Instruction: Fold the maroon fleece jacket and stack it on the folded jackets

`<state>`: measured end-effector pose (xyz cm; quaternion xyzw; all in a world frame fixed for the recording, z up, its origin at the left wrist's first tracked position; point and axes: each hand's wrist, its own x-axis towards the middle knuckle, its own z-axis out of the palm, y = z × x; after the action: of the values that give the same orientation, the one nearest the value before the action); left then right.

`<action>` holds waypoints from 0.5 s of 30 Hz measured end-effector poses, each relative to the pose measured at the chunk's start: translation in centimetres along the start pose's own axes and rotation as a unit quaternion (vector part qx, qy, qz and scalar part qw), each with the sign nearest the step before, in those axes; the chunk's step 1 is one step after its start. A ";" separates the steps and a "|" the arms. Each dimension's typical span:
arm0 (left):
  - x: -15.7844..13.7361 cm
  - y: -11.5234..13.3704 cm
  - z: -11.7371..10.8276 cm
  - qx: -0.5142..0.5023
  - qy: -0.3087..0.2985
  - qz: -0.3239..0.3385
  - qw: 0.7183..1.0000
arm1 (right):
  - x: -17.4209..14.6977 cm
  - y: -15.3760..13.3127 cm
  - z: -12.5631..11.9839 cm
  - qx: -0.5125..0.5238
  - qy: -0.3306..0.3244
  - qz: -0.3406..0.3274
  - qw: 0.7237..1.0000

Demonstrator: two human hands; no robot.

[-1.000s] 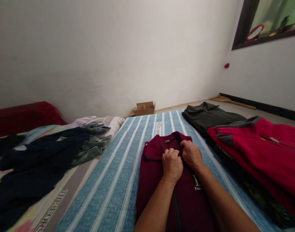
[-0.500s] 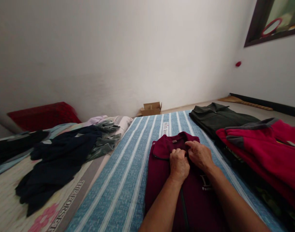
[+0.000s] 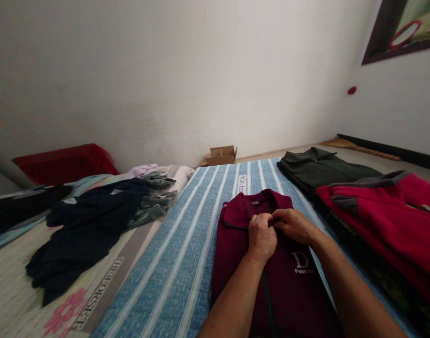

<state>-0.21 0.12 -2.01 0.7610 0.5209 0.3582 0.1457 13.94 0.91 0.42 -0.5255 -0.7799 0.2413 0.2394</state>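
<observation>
from where i sit, the work centres on the maroon, soft-fabric zip jacket with a turned-down collar [image 3: 283, 288], lying front up at the lower centre of the frame, on the blue cloth with white stripes [image 3: 172, 256]. my left hand [image 3: 262, 237] has its fingers curled in and pinching the front edge just below the collar; my right hand [image 3: 291, 225] meets it there, thumb and forefinger pressed together on the same bit of fabric. what exactly sits between the fingertips is hidden, so i cannot tell whether it is a zip pull.

as i judge it, much is done on this piece: the body lies flat, the dark front zip [image 3: 267, 295] looks closed below my hands, and the white printed letter [image 3: 301, 260] faces up. what seems left is the neck, where the collar gapes open above my fingers.

at the right of the frame, the bright pinkish-red fleece jacket with grey trim [image 3: 398, 204] and the dark green collared garment [image 3: 324, 166] lie folded, apparently finished. at the left, the navy blue fabric garment [image 3: 88, 234] lies loosely spread, seemingly not yet dealt with; whether it belongs to this work i cannot tell.
</observation>
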 end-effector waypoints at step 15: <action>0.2 0.4 -1.1 -0.021 0.089 0.014 0.996 | -0.1 -0.8 0.1 -0.010 0.023 0.032 0.999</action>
<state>-0.68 -0.10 -0.88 0.7299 0.5138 0.4372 0.1101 13.29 0.57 0.83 -0.5579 -0.7593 0.2289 0.2445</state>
